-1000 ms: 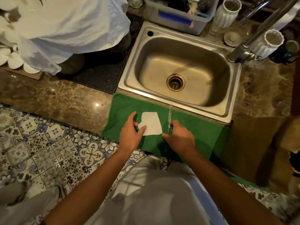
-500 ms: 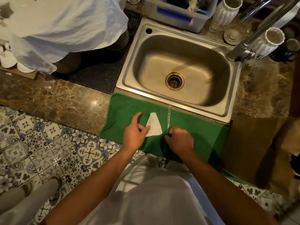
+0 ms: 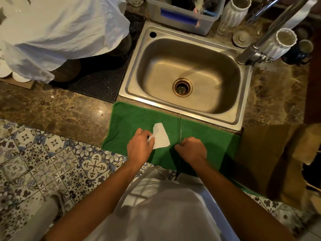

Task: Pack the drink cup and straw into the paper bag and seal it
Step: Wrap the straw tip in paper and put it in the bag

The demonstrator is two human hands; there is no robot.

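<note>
left hand (image 3: 139, 146) pinching white paper slip (image 3: 160, 136), right hand (image 3: 191, 150) fisted on straw (image 3: 180, 129) over green towel (image 3: 208, 136); thin straw could slip or bend; bag (image 3: 260, 153) far right, cup unseen.

The sink (image 3: 189, 72) is brushed steel, dull in the bowl and brighter along its rim, with a brass-coloured ring round the drain (image 3: 182, 87). The tap (image 3: 271, 30) at far right is polished metal. The surface (image 3: 52, 108) is brown veined stone, glossy, catching small highlights. Near the sink lies a green towel (image 3: 208, 141), matt and nappy cloth. On it a white slip of paper (image 3: 160, 136) looks smooth and flat. A thin clear straw (image 3: 180, 129) looks like shiny plastic. At right the bag (image 3: 264, 153) is matt brown paper. The far-left mat (image 3: 104, 79) is black, ribbed, rubbery. The floor (image 3: 43, 162) has glazed patterned tiles.
</note>
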